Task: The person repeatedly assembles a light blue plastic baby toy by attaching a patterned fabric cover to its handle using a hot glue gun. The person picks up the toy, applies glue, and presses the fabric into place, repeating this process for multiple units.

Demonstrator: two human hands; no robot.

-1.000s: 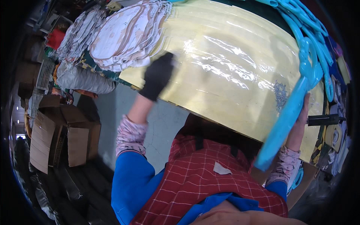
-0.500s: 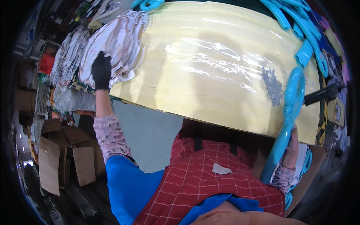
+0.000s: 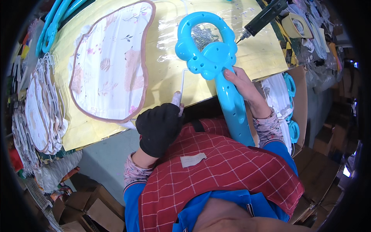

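My left hand (image 3: 160, 125), in a black glove with bare fingertips, is closed at the table's near edge. Its fingers pinch a thin white bent rod (image 3: 183, 79). Just left of it, a white printed fabric pad (image 3: 110, 67) with brown trim lies on the table; whether the rod joins the pad is hidden. My bare right hand (image 3: 245, 87) grips a turquoise plastic handle piece (image 3: 232, 112) by its neck. The piece has a ring-shaped top with bumpy edges and several small holes, and leans toward my apron.
Stacked fabric pads (image 3: 40, 104) lie at the left. Small grey metal pieces (image 3: 203, 36) show through the ring. A dark power screwdriver (image 3: 264, 17) points in from the right. An open carton (image 3: 300, 112) holds turquoise pieces. More turquoise parts (image 3: 50, 29) lie far left.
My left hand has come from the pad stack to the near middle, and a pad now lies in front of me. The turquoise piece has turned, its holed face showing. The view has shifted.
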